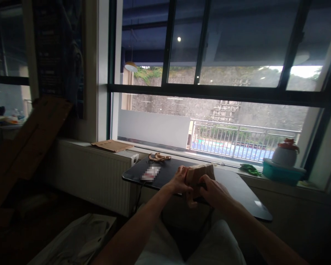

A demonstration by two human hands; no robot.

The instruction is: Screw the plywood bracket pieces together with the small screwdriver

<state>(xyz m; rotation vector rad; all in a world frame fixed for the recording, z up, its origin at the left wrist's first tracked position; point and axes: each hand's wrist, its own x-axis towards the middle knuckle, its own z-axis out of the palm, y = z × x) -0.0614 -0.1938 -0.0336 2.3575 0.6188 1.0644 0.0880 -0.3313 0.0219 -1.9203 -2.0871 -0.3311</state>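
Observation:
A brown block-like piece, wood or cardboard by its look, is held up over the near edge of the dark table. My left hand grips it from the left side, thumb toward me. At its near right face, my right hand is closed in a pinch; a small dark thing shows at the fingertips, too dim to name. Below the block hangs a curved, light-brown piece; how it is joined is unclear. Thin curved tan pieces lie at the table's back left.
A blurred-out flat object rests on the table's left, a cable near it. On the sill stand a teal box, a white jug and green cloth. A radiator and large cardboard are left.

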